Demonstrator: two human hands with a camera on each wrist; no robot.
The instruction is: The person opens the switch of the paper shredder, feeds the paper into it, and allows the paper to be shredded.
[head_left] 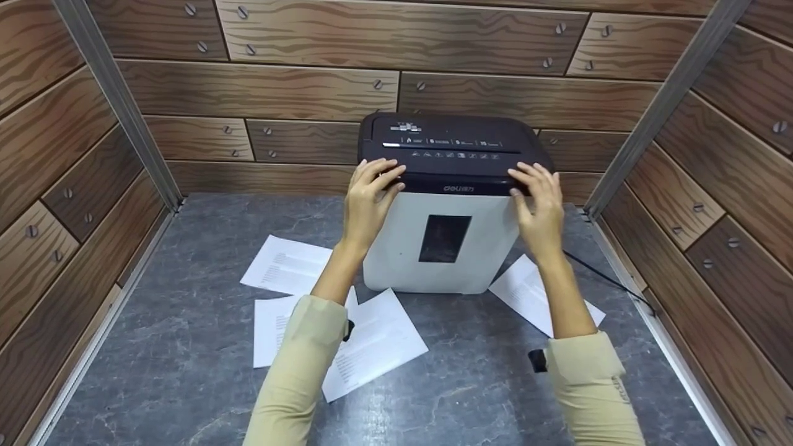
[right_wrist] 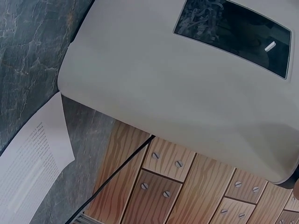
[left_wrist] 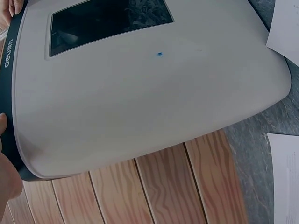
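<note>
A paper shredder with a black top and a pale grey bin stands upright against the back wall. My left hand grips the front left corner of its black top, fingers over the edge and thumb on the front. At the front right corner, my right hand holds the top in the same way. Paper strips show behind the dark window in the bin. In the left wrist view, part of my left hand appears at the black rim.
Several printed sheets lie on the grey marbled table left and in front of the shredder. Another sheet is partly covered by my right forearm. A black cord runs right. Wood-patterned walls enclose three sides.
</note>
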